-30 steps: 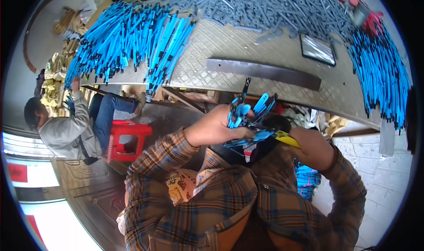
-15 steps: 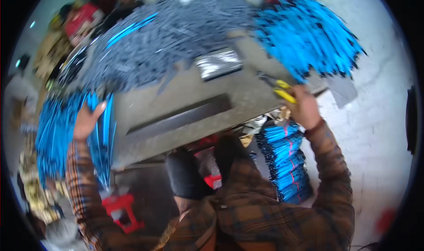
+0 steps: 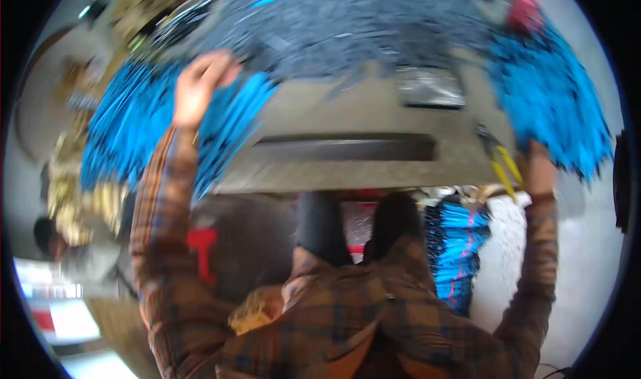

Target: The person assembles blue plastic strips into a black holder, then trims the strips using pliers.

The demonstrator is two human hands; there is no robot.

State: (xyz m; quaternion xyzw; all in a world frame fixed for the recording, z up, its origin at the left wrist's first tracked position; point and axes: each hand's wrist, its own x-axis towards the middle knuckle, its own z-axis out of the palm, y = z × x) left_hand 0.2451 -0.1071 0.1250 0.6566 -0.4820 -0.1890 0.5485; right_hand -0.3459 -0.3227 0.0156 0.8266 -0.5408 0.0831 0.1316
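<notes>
L hand (image 3: 201,89) over blue strips (image 3: 130,122), R hand (image 3: 539,168) nr pliers (image 3: 492,145) & R blue pile (image 3: 551,85); both grips unclear.

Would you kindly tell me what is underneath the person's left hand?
Blue strips show on both sides of the left hand; what lies directly beneath is covered, and contact is unclear.

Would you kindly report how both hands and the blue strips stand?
Left hand over left blue pile. Right hand at right blue pile. Either grip too blurred to judge. Yellow-handled pliers beside right hand.
</notes>
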